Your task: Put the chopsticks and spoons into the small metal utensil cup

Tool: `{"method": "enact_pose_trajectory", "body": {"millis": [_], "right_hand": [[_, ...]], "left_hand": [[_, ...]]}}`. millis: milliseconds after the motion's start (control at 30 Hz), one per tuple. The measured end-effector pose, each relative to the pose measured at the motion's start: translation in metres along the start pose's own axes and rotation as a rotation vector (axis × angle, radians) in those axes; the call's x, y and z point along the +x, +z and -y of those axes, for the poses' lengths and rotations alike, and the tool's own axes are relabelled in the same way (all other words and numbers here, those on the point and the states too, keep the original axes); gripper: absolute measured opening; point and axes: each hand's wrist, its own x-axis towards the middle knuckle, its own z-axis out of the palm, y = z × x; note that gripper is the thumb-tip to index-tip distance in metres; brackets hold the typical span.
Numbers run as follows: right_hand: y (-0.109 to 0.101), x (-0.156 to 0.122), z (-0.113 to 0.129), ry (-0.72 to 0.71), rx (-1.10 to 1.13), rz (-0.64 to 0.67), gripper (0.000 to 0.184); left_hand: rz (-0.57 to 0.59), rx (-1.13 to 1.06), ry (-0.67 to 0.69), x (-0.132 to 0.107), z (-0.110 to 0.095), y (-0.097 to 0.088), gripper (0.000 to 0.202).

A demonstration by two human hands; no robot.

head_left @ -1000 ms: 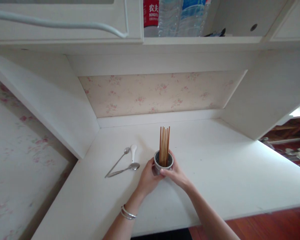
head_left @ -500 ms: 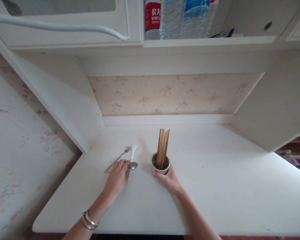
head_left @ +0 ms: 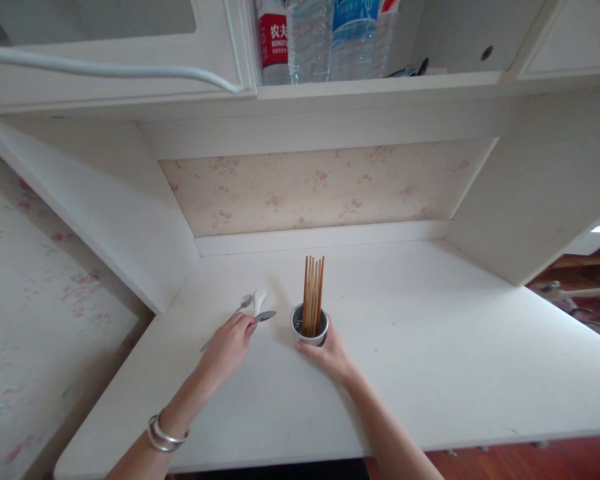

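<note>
A small grey metal cup point(head_left: 309, 329) stands on the white desk point(head_left: 430, 360) with several wooden chopsticks point(head_left: 313, 293) upright in it. My right hand point(head_left: 330, 353) wraps round the cup's near side and holds it. Left of the cup, my left hand point(head_left: 227, 345) is closed on the handle of a metal spoon point(head_left: 264, 316), its bowl raised a little off the desk and pointing at the cup. A second metal spoon point(head_left: 243, 303) and a white ceramic spoon point(head_left: 259, 301) lie just behind it.
White side panels point(head_left: 105, 207) enclose the desk at left and right, with a floral back wall point(head_left: 320, 190). On the shelf above stand water bottles point(head_left: 310, 37). A white cable point(head_left: 105, 67) runs across the upper cabinet. The desk's front edge is close to me.
My left hand left the cup, went left to the spoons, and now has closed on one metal spoon and lifted its bowl. My right hand stays on the cup.
</note>
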Motion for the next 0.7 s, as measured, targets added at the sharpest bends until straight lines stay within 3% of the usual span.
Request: {"method": "enact_pose_trajectory", "body": {"millis": [167, 300, 500, 700], "right_hand": [[-0.001, 0.000, 0.001, 0.001, -0.014, 0.005, 0.075], [-0.001, 0.001, 0.000, -0.011, -0.009, 0.010, 0.074], [-0.001, 0.002, 0.000, -0.016, 0.006, 0.003, 0.075], [0.000, 0.002, 0.003, -0.020, 0.021, 0.005, 0.076]], "left_hand": [[-0.064, -0.557, -0.119, 0.031, -0.060, -0.024, 0.027], [-0.136, -0.812, -0.161, 0.052, -0.089, -0.021, 0.031], [-0.107, -0.818, -0.190, 0.066, -0.094, 0.006, 0.029], [-0.063, -0.719, -0.252, 0.058, -0.080, 0.043, 0.033]]}}
